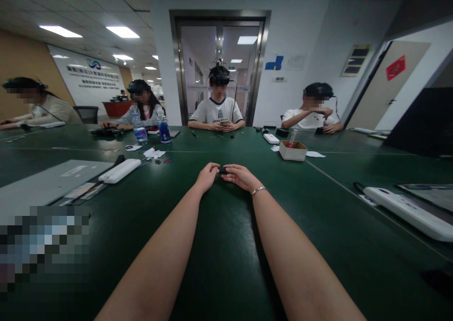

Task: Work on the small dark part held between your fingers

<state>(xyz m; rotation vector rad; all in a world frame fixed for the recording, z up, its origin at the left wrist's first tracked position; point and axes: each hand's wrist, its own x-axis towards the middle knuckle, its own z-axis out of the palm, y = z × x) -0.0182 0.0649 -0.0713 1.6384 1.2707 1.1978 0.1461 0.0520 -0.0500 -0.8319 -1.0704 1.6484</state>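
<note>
Both my arms reach forward over the dark green table [226, 245]. Between my hands is a small black object [222, 170] with a shiny, metal-looking end on its left side; it is too small to name. My left hand [206, 176] pinches around the shiny end with its fingertips. On the other side, my right hand [241, 176], with a silver bracelet [259, 190] at the wrist, grips the black part between thumb and fingers. The fingers partly hide the object.
A white power strip [120, 171] and a grey panel [60, 175] lie to the left. Plastic bottles [164, 130], paper scraps [154, 153] and a small box [293, 151] stand farther off. Another white power strip [410, 211] is at right. Several people sit across the table.
</note>
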